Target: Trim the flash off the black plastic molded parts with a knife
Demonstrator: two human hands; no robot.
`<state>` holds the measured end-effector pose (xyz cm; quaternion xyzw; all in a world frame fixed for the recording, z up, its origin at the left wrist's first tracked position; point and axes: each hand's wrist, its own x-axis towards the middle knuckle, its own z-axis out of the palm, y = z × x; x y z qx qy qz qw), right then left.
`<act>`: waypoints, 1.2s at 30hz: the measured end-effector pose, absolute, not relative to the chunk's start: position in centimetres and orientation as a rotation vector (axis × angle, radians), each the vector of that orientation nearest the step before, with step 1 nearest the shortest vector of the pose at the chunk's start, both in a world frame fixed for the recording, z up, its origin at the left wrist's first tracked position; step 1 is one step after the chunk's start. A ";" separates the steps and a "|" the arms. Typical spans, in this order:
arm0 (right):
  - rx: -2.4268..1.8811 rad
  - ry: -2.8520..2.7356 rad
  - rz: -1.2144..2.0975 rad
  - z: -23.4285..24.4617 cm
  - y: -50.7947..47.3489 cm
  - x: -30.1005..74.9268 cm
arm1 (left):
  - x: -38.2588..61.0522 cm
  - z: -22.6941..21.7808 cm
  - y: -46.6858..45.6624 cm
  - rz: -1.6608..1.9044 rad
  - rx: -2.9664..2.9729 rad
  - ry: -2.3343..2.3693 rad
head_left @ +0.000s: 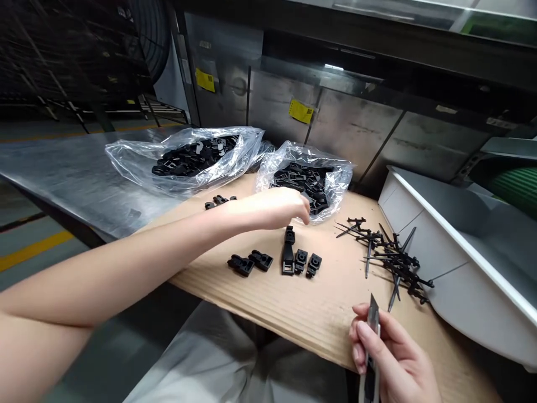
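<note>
Knife point(372, 318), metallic and slant-tipped, sits in right hand point(394, 358) over ribbed cardboard point(289, 305).

Left hand point(289, 206) with palm hidden, knife point(373, 317) cut off below, yellow label point(301, 111) with illegible print

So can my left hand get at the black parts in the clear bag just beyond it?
Probably yes: the left hand is close to the near side of the clear bag, which looks open, and I see nothing blocking the black parts.
</note>
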<state>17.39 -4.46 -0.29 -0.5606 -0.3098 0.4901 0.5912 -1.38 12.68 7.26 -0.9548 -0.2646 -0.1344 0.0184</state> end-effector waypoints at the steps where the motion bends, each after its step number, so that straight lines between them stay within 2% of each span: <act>1: -1.314 -0.741 1.133 -0.3 -4.4 17.3 | -1.9 7.0 11.8 -0.378 -2.969 -0.779; 8: -1.351 -0.794 1.071 -0.5 -4.5 17.0 | -2.0 5.8 8.4 -0.187 -2.930 -0.692; 21: -1.330 -0.862 1.032 -0.7 -4.7 17.0 | -2.0 4.9 9.1 -0.227 -2.942 -0.846; 29: -1.355 -0.890 1.043 -0.6 -5.0 17.2 | -2.0 4.7 7.5 -0.274 -2.986 -0.752; 36: -1.354 -1.045 1.122 -1.0 -4.8 18.2 | -2.1 4.1 7.4 -0.360 -2.991 -0.923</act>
